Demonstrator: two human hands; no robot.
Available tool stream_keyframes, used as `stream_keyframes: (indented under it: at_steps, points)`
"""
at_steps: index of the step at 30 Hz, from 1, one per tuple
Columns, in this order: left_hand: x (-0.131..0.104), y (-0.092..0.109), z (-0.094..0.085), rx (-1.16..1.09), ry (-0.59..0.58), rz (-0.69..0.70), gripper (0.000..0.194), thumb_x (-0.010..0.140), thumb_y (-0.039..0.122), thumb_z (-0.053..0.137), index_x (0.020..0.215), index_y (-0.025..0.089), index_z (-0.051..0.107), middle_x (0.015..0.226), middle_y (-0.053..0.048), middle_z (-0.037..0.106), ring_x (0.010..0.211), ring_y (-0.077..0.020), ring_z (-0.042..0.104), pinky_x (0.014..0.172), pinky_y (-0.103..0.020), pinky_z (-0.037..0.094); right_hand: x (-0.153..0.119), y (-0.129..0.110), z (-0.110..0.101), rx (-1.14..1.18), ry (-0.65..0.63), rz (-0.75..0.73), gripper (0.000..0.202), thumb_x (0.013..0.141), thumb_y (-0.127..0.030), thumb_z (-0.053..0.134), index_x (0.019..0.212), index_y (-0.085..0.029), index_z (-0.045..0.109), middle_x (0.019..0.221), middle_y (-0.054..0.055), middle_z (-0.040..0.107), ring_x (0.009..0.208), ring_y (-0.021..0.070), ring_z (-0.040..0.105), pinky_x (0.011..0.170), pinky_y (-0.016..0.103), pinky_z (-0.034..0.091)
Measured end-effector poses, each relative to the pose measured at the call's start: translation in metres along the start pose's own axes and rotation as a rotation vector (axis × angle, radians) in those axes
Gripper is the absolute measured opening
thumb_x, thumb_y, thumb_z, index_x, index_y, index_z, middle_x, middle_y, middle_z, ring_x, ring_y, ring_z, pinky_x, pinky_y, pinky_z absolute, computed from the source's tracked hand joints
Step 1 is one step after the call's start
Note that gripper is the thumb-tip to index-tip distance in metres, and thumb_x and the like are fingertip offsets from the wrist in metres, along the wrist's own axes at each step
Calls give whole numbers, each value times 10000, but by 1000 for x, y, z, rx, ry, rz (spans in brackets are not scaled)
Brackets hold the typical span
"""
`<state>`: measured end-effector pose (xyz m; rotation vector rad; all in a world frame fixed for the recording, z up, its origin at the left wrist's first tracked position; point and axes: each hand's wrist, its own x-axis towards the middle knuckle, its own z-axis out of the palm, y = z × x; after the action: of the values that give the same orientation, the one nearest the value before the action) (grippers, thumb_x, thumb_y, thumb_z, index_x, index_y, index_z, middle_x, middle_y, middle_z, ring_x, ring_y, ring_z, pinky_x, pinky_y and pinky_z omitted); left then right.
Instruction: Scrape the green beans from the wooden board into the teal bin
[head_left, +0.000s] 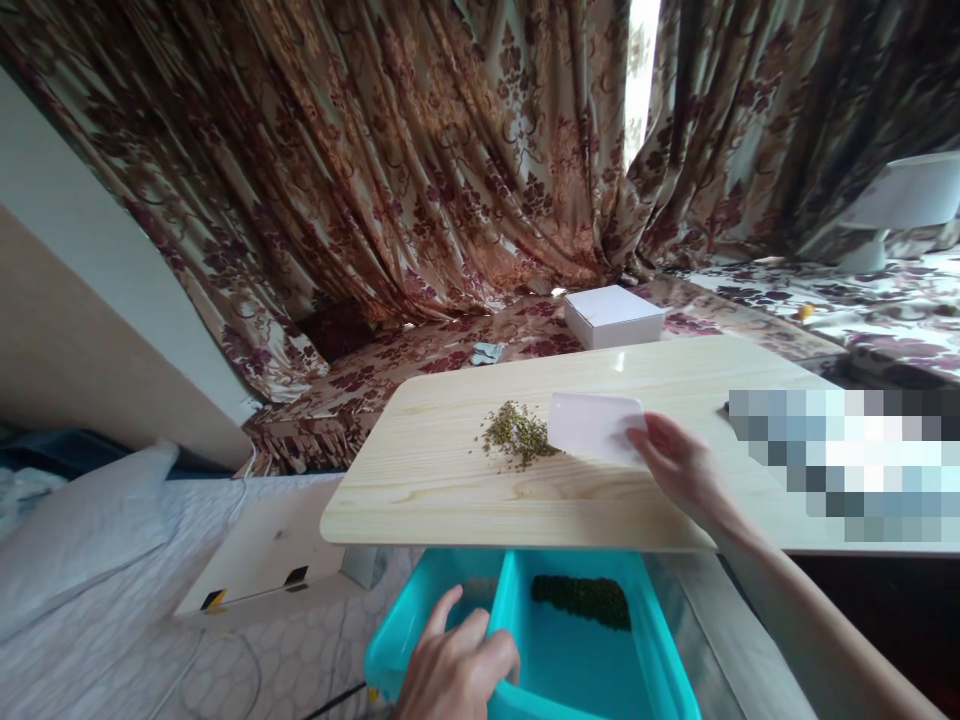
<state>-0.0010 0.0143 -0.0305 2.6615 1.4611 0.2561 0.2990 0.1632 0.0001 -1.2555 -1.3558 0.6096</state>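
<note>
Reference: clock directions are read from the pile of green-brown granules (517,434), with 12 o'clock pointing away from the person.

Pile: loose on the pale wood-grain tabletop (420,490), left of its middle, with stray granules scattered around the edge.

Right hand (681,462): closed on the 3 o'clock end of a pale rectangular tray (589,425). The tray lies at 3 o'clock, its opposite end meeting the edge of the pile.

Left hand (461,660): at 6 to 7 o'clock, over the left compartment and divider of a turquoise bin (667,650). Fingers are bent and parted; whether they grip the divider cannot be determined.

Bin: at 6 o'clock, beyond the tabletop's near edge, divided into two compartments. The right compartment contains dark green granules (581,600), banked along its far end. The left compartment is partly hidden by the hand.

Surroundings: a white box (615,315) stands between 1 and 2 o'clock, just past the tabletop's far edge; a lamp (919,195), 2 o'clock; a folded cloth (486,353), 11 o'clock; patterned curtains (450,150), 12 o'clock.
</note>
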Motion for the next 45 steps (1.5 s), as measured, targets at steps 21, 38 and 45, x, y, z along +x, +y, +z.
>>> stream_keyframes:
  at_steps: [21,38,45]
  points:
    - [-2,12,4,-192,158,-148,562,357,489,958,689,240,578,671,88,493,669,-163,592,1052,-570,402,-29,-20,-4,30,-128,-21,356,732,-574,670,750,-221,636,685,37,707,650,196,686,564,273,562]
    - [2,22,-30,-158,-47,-180,461,534,460,928,711,210,584,723,43,591,798,-217,669,1061,-634,376,-43,-26,-27,-54,-44,137,290,636,-481,682,806,-246,669,772,44,749,775,255,724,668,333,598]
    - [2,23,-31,-162,-58,-196,468,534,448,931,708,208,569,732,47,582,796,-206,657,1072,-603,374,-46,-31,-29,-38,-29,143,333,641,-525,706,825,-248,682,821,41,760,741,231,708,636,310,583]
